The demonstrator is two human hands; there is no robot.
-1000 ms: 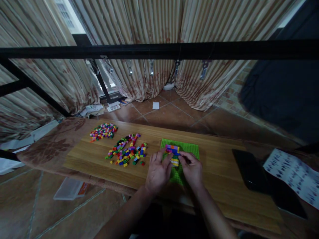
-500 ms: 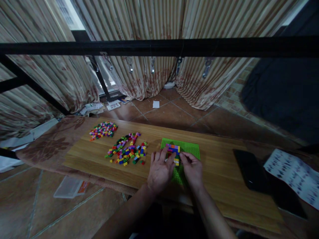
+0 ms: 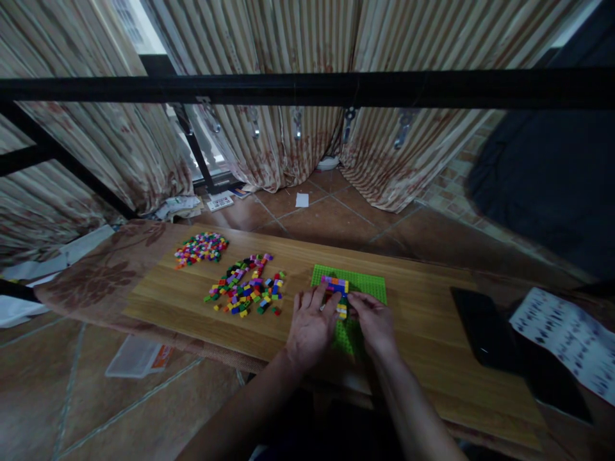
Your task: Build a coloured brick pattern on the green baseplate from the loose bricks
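A green studded baseplate (image 3: 372, 286) lies on the wooden board, carrying a small build of toy bricks (image 3: 336, 283) in purple, orange, blue, yellow and white. From the left, my left hand (image 3: 311, 326) holds the build, fingers curled along its side and thumb near its front. My right hand (image 3: 377, 323) is at the build's right side, thumb and index finger pinched together against it. Whatever sits between those right fingertips is too small and covered to make out. My fingers hide part of the build.
Left of the baseplate lies a loose spread of coloured bricks (image 3: 250, 291), with a denser pile of small bricks (image 3: 202, 248) beyond it. A black phone-like slab (image 3: 483, 326) and a printed sheet (image 3: 567, 339) are at the right. A dark metal rail (image 3: 307, 88) crosses beyond the board (image 3: 423, 358).
My right hand has shifted very slightly at the build's side, its fingers still pinched. My left hand stays on the build. The whole view has moved a little.
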